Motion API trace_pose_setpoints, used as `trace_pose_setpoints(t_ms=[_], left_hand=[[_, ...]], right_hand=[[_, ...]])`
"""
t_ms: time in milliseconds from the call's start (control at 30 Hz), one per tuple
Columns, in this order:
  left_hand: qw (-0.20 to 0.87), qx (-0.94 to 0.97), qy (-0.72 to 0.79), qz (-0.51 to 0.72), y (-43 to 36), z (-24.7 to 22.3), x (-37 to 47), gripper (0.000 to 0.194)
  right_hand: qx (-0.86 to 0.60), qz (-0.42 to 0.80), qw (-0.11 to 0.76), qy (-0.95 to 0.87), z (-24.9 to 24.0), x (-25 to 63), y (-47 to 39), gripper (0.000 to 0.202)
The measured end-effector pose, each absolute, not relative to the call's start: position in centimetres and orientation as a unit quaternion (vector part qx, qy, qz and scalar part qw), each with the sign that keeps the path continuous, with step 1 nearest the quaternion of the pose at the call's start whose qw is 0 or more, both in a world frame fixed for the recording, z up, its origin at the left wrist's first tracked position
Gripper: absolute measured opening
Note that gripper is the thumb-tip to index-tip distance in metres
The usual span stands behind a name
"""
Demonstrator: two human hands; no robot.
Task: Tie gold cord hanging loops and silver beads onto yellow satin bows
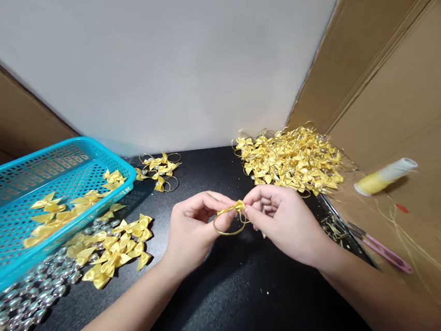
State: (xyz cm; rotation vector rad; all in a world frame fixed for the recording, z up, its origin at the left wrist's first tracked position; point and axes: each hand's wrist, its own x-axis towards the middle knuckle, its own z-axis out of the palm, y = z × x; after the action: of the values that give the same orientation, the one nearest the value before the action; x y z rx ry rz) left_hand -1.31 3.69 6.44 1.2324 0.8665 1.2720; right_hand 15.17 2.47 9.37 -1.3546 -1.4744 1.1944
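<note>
My left hand (195, 230) has thumb and index finger pinched together on the left side of a small yellow bow (240, 204). My right hand (282, 219) pinches the other side, fingertips almost meeting over it. So: both grips narrow, both on one bow. A thin gold loop (229, 233) hangs from it, swinging out below my left thumb (second, smaller curve near the right thumb; can't tell if it's the same strand). Bow is mid-view, held above the black table (234, 304).

Past my right hand: big heap of looped bows (290, 159). Back left: small cluster of the same (160, 166).

Left of my left hand: loose bows (112, 254), partly over silver beads (41, 292) that run along the near side of a teal basket (126, 172). More yellow bows (87, 201) in its right part.

Right edge of table: clippings (333, 227), then a pink-handled tool (387, 254) beside them. Farther right, on cardboard (426, 119): a white-and-yellow tube (385, 176) on its side, a red scrap (402, 208), pale strands (400, 231). Pale wall (179, 60) behind.
</note>
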Motion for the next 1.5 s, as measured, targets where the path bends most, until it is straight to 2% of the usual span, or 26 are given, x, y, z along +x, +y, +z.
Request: trace_pose_setpoints(t_ms=[167, 333, 433, 567, 767, 933, 1000, 1067, 1200, 1367, 1500], left_hand=[[0.504, 0.560, 0.369, 0.544, 3.5, 6.2, -1.1, 0.010], [0.610, 0.459, 0.416, 0.493, 4.1, 5.4, -0.5, 0.013], [0.642, 0.381, 0.464, 0.477, 4.4, 4.5, -0.9, 0.014], [0.643, 0.329, 0.519, 0.456, 4.0, 3.3, -2.2, 0.013], [0.643, 0.339, 0.540, 0.424, 2.9, 2.2, -2.7, 0.009], [0.649, 0.335, 0.544, 0.412, 2.4, 1.8, -2.2, 0.007], [0.651, 0.336, 0.541, 0.412, 2.3, 1.7, -2.1, 0.007], [0.653, 0.338, 0.539, 0.411, 2.3, 1.7, -2.1, 0.007], [0.648, 0.346, 0.541, 0.410, 2.3, 1.8, -2.3, 0.005], [0.641, 0.355, 0.545, 0.407, 2.1, 1.6, -2.2, 0.006], [0.643, 0.368, 0.530, 0.413, 1.7, 1.5, -1.9, 0.012]], right_hand=[[-0.549, 0.426, 0.332, -0.639, 9.2, 15.7, 2.6, 0.010], [-0.509, 0.450, 0.204, -0.705, 10.1, 17.6, 3.2, 0.014], [-0.469, 0.438, 0.125, -0.757, 11.3, 19.0, 3.1, 0.027], [-0.409, 0.372, 0.092, -0.828, 13.2, 20.2, 2.1, 0.034], [-0.385, 0.230, 0.267, -0.853, 14.3, 20.0, 1.1, 0.019], [-0.395, 0.136, 0.371, -0.829, 13.0, 19.0, 1.5, 0.014], [-0.405, 0.176, 0.437, -0.783, 12.1, 18.2, 1.7, 0.016], [-0.406, 0.275, 0.481, -0.727, 11.2, 17.4, 1.8, 0.017], [-0.375, 0.453, 0.499, -0.637, 9.9, 16.5, 1.9, 0.014], [-0.376, 0.443, 0.535, -0.613, 10.2, 16.2, 2.1, 0.012], [-0.407, 0.444, 0.502, -0.620, 9.8, 15.4, 1.5, 0.009]])
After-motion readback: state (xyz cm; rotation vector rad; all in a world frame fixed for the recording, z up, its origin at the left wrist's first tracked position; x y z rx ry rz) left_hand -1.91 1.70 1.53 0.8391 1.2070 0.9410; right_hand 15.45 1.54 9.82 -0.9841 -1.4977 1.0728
